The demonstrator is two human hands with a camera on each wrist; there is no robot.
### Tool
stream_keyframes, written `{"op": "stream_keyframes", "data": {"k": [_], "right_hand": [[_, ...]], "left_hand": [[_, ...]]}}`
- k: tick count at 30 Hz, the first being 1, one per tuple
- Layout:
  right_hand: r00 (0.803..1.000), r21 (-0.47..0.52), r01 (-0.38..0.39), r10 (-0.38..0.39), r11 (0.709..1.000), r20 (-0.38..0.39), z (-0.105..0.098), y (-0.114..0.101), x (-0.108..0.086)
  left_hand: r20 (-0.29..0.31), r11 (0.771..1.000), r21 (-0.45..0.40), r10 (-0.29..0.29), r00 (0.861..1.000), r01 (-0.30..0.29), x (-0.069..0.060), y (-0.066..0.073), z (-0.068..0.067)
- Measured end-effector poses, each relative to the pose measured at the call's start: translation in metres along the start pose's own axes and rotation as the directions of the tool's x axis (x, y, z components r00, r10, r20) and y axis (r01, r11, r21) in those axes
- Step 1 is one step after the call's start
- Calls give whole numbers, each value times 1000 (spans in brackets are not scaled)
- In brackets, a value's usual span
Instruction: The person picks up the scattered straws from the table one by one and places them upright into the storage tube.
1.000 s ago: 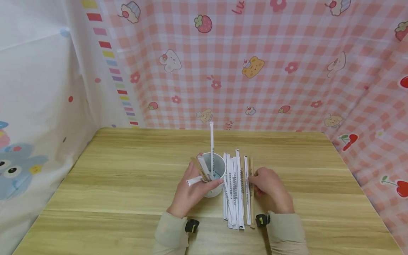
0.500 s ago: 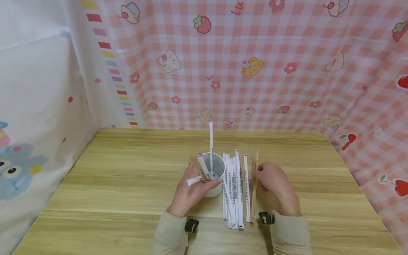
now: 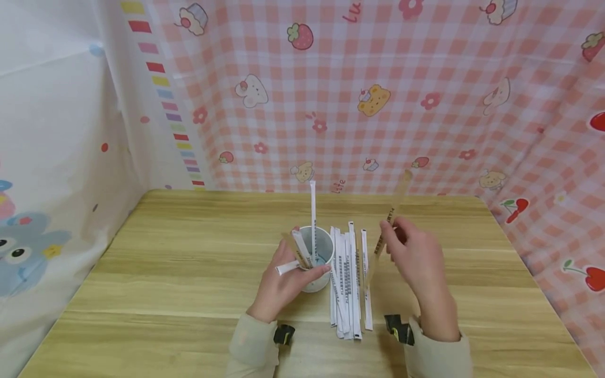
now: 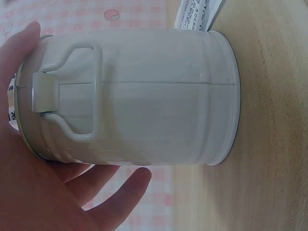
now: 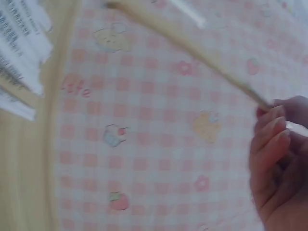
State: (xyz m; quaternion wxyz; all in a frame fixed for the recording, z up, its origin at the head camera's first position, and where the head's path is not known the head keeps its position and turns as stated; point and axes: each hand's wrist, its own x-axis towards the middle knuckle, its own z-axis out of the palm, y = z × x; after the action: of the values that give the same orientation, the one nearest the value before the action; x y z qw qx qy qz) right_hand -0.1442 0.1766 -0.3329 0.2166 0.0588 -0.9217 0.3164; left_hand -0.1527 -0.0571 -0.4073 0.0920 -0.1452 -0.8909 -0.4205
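My left hand (image 3: 279,283) holds a small white metal pail (image 3: 315,285) on the table, the thumb over its near rim. In the left wrist view the pail's wire handle (image 4: 97,91) hangs flat on its side. One white paper-wrapped straw (image 3: 313,210) stands tall in the pail; a few more, white and brown, lean out to the left. My right hand (image 3: 418,254) pinches a brown paper-wrapped straw (image 3: 399,197) near its middle, tilted above the table, its lower end over the row. The right wrist view shows that straw (image 5: 192,50) blurred.
Several white and brown wrapped straws (image 3: 351,278) lie side by side right of the pail. One white straw (image 3: 366,304) lies slightly apart at the row's right. A pink checked cloth (image 3: 331,131) hangs behind the wooden table (image 3: 189,262).
My right hand has picked the brown straw from the row's right end, moved right, then raised and tilted it. The left hand and pail have stayed in place.
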Motion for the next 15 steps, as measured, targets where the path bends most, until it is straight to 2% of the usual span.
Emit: {"op": "stream_keyframes", "data": {"k": [2, 3, 7, 10, 12, 15], "right_hand": [[989, 36, 100, -96, 994, -108, -4, -8, -2], [976, 54, 156, -145, 986, -161, -5, -11, -4], [891, 123, 374, -320, 919, -321, -6, -24, -6], [836, 148, 475, -392, 867, -383, -1, -32, -6], [818, 151, 506, -417, 849, -397, 3, -36, -6], [811, 136, 522, -441, 842, -384, 10, -39, -7]], "left_hand": [[3, 1000, -9, 13, 1000, -13, 1, 0, 0], [5, 1000, -14, 23, 1000, -23, 1, 0, -1], [-2, 999, -31, 33, 999, -33, 1, 0, -1], [-13, 999, -39, 29, 999, -30, 0, 0, -1], [-16, 999, -43, 28, 999, -29, 0, 0, -1], [-15, 999, -37, 26, 1000, -27, 0, 0, -1]]}}
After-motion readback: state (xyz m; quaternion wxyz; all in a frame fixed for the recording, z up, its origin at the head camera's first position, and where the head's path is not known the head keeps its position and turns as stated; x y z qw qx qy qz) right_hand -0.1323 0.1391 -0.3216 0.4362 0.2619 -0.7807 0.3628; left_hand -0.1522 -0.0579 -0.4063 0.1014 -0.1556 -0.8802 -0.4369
